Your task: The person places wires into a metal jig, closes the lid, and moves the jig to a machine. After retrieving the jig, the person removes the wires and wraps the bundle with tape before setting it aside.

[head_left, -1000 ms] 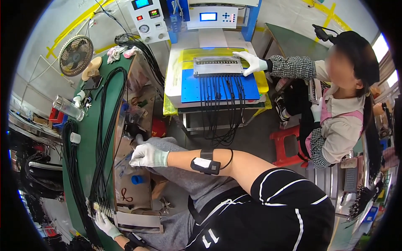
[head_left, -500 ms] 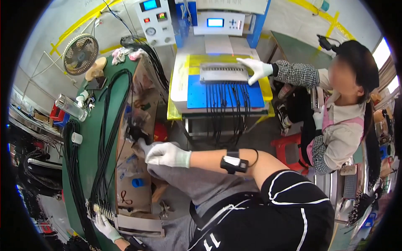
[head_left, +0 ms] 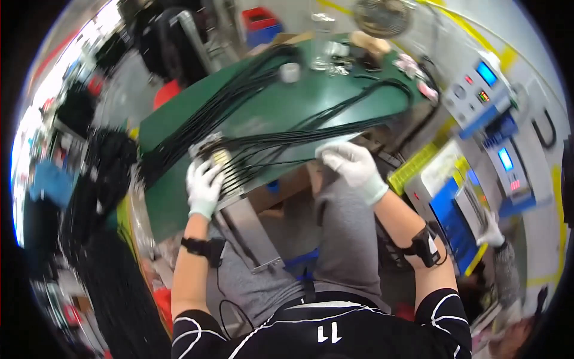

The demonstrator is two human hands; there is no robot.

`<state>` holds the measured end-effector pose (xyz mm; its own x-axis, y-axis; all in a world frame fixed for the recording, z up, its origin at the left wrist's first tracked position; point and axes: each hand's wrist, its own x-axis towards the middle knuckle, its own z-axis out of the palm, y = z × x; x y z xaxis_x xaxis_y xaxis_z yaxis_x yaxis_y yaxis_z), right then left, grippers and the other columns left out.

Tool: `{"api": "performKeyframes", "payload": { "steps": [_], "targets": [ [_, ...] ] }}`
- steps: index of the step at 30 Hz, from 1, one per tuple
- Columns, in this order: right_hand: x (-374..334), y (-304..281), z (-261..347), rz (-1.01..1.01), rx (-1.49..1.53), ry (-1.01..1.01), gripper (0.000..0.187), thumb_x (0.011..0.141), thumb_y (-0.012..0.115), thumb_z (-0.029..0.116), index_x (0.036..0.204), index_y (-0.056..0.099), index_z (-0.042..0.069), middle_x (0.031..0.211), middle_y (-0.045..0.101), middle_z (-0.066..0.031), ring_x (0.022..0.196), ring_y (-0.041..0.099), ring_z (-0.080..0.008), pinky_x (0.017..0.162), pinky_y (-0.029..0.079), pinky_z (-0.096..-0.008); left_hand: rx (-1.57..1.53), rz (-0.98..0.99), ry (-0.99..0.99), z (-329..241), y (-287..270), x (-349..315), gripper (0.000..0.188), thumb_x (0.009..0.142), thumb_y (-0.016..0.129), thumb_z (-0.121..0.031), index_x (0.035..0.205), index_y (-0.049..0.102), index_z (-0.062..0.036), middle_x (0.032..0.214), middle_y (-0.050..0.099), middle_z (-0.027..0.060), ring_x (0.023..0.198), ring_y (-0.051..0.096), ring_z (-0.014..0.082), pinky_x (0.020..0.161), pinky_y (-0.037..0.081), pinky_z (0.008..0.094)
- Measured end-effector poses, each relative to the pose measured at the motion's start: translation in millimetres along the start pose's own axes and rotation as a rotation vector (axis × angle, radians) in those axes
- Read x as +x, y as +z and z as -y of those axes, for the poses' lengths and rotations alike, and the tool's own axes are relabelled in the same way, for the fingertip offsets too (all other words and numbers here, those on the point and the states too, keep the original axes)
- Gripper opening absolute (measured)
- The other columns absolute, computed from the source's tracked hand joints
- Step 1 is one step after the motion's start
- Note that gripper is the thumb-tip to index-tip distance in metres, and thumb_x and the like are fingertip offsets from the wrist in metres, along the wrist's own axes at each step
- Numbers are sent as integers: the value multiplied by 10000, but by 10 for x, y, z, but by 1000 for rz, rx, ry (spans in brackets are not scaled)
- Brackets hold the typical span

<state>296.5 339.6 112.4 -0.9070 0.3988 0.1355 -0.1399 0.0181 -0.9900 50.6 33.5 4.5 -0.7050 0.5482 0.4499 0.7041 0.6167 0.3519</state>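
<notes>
A green tabletop (head_left: pixel 281 113) fills the middle of the view, tilted by the lens, with long black cables (head_left: pixel 251 90) running across it in bundles and looping round near a fan (head_left: pixel 382 17) at its far end. To the right stand grey testers (head_left: pixel 478 90) with blue screens, and below them a blue and yellow fixture (head_left: pixel 445 206) where another person's gloved hand (head_left: pixel 493 230) rests. Dark cable heaps (head_left: pixel 89 191) hang off the tabletop's left side.

At the near edge sits a small comb-like jig (head_left: pixel 218 164) with a row of cable ends fanned out of it toward the right. The left hand (head_left: pixel 203 186), in a white glove, lies over the jig's near end with its fingers curled down on it, pressing or gripping; how tightly cannot be told. The right hand (head_left: pixel 353 164), also gloved, is closed loosely around the fanned cables where they gather at the tabletop's edge, pinching several of them.

The likely risks lie in the cables themselves. A pull by the right hand while the left eases off could drag the jig over the edge toward the lap, or tug ends out of their slots. The strands lie close together and cross one another, so lifting one may snag its neighbours and disturb their order. The loops farther up could catch on the small roll (head_left: pixel 290 72) and loose bits near the fan.
</notes>
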Motion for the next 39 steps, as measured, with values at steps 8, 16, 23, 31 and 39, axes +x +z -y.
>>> {"api": "performKeyframes", "payload": {
  "steps": [8, 16, 23, 31, 39],
  "targets": [
    [1707, 1245, -507, 455, -693, -155, 285, 874, 735, 160, 1119, 699, 18, 994, 721, -67, 931, 657, -129, 838, 511, -268, 46, 44, -82, -100, -246, -45, 291, 843, 705, -368, 1110, 762, -265, 1280, 620, 103, 1313, 423, 433, 1106, 364, 516],
    [2481, 1586, -754, 751, -997, -173, 301, 782, 768, 218, 1040, 725, 70, 929, 699, -136, 902, 664, -303, 809, 520, -385, -6, 93, -91, -124, -350, 4, 284, 835, 707, -372, 1102, 763, -292, 1319, 607, 56, 1319, 420, 389, 1101, 375, 483],
    [2509, 1488, -855, 443, -1064, -455, 235, 822, 734, 195, 1014, 728, 60, 895, 688, -107, 889, 641, -281, 792, 505, -364, -45, 139, -113, 5, -450, 91, 250, 848, 708, -346, 1076, 766, -263, 1238, 655, 49, 1252, 486, 342, 1059, 423, 434],
    [2158, 1504, -689, 492, -747, -564, 153, 847, 720, 119, 987, 732, 60, 870, 661, -68, 839, 609, -255, 772, 493, -351, -412, -282, -420, 221, -347, 177, 214, 892, 692, -278, 980, 731, -87, 1045, 714, 88, 1072, 609, 306, 967, 476, 401],
    [2091, 1512, -849, 612, -693, -428, 138, 826, 737, 128, 948, 727, 64, 875, 662, -74, 846, 608, -266, 787, 496, -364, -413, -437, -309, 91, -387, 178, 127, 891, 690, -168, 935, 679, -50, 1023, 709, 98, 1012, 628, 298, 938, 479, 400]
  ]
}}
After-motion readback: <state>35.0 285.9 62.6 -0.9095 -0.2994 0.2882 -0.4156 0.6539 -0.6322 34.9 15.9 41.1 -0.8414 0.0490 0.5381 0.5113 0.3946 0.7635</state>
